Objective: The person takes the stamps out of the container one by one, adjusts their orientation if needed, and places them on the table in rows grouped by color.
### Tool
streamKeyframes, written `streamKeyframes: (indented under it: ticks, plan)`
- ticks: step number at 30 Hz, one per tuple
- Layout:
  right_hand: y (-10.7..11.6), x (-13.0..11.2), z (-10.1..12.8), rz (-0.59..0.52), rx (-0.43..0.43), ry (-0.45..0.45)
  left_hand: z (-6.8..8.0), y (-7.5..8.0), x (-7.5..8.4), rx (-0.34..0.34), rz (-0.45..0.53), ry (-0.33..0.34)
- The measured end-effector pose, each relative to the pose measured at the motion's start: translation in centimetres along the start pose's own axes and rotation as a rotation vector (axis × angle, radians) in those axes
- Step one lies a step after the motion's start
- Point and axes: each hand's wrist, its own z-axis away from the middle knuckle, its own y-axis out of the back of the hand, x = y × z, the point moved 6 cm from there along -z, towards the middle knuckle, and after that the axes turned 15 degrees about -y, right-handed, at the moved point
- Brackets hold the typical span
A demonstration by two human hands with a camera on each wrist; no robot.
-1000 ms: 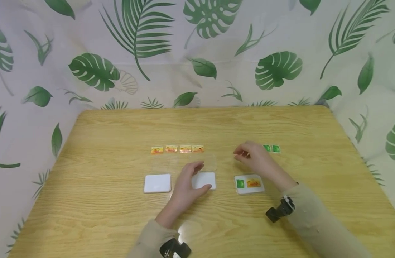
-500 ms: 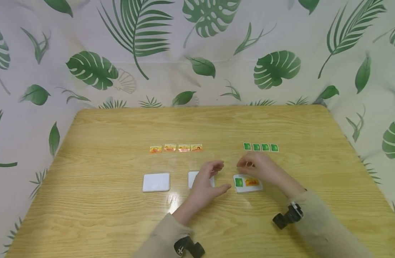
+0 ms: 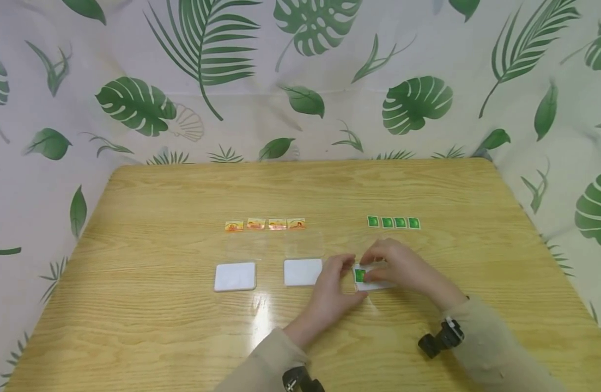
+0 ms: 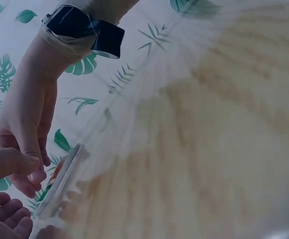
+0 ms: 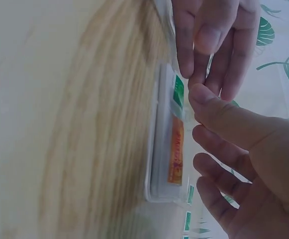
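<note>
Hands (image 3: 374, 275) meet over white card (image 3: 378, 284), prob. touching green sticker (image 3: 360, 275).

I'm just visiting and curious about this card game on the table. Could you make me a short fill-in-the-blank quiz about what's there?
1. Both hands meet at the white card bearing a ____ sticker and an orange one.
2. The row of green stickers counts ____.
3. The row of orange stickers counts ____.
4. The blank white cards number ____.

Missing words: green; four; four; two

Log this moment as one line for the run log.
left hand: touching white rectangular card | right hand: fingertips over same card | card bears green square sticker | wooden table
</note>
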Motion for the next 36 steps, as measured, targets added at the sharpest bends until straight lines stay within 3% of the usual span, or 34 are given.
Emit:
streamKeyframes:
  ticks: [9,15,21,31,36]
  plan:
    - [-0.54,-0.44,0.3,0.041,0.047,0.056,0.0,-0.39,0.16,-0.004,-0.044,-0.006]
    - [-0.82,-0.61,0.29,0.089,0.061,0.038,0.02,-0.75,-0.03,-0.045,-0.13,-0.016]
    - [-0.93,-0.73,0.35,0.114,0.073,0.04,0.07,-0.84,-0.07,-0.043,-0.21,-0.044]
    - [-0.96,-0.86,0.36,0.109,0.068,0.051,0.23,-0.73,0.08,-0.044,-0.264,-0.098]
    - [-0.5,-0.96,0.38,0.094,0.052,0.021,0.28,-0.74,-0.06,-0.046,-0.265,-0.089]
